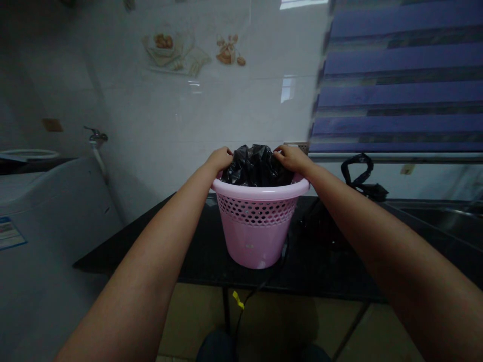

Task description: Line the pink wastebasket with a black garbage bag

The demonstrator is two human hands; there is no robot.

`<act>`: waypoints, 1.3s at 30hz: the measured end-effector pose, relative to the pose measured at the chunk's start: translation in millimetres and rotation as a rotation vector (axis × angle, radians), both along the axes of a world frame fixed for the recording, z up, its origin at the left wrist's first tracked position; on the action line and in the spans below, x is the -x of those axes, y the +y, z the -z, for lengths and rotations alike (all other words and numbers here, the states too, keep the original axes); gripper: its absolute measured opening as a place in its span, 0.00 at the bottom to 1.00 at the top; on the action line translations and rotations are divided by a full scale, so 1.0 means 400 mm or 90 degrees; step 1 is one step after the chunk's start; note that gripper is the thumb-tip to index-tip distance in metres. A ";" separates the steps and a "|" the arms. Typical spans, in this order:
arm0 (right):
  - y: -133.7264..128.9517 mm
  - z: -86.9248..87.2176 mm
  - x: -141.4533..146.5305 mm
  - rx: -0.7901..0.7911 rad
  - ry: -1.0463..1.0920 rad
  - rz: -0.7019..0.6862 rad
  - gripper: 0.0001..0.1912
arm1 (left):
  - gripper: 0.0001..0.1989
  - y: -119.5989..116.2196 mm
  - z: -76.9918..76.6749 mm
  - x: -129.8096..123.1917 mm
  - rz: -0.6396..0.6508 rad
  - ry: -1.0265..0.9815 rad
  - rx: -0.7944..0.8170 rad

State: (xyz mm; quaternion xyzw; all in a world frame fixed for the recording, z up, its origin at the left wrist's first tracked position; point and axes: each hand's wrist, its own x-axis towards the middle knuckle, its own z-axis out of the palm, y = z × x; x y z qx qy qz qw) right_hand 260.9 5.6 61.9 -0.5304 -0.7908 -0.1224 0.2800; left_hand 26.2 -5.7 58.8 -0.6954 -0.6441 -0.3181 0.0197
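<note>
Leftmost, 1 appliance (pixel 49 221) beside the counter (pixel 209 241). 1 tap (pixel 96 136), on the wall. 1 left hand (pixel 220 160), holding the left edge of 1 black bag (pixel 252 168). Bag sits in 1 pink bin (pixel 256 244), upright on the counter, apparently for easy reach. 1 right hand (pixel 293 159), gripping the opposite edge, likely to spread the bag evenly. 1 knotted bag (pixel 373 191), nearby. 1 sink (pixel 449 219).

You see a basket (pixel 252 246) of smooth plastic with soft shine; the bag (pixel 260 171) in it looks thin, glossy plastic (rather wrinkled). Your counter (pixel 204 251) seems smooth and polished, the tap (pixel 97 136) shiny metal.
</note>
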 end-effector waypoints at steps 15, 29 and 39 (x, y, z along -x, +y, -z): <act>-0.010 -0.004 0.001 -0.028 0.015 -0.086 0.21 | 0.25 0.001 0.003 -0.004 0.081 -0.047 -0.038; -0.009 -0.005 0.004 0.031 -0.006 -0.085 0.22 | 0.17 -0.012 -0.001 -0.010 0.135 -0.117 -0.038; -0.022 -0.008 0.004 0.041 -0.042 -0.073 0.22 | 0.16 -0.019 -0.003 -0.012 0.131 -0.088 -0.046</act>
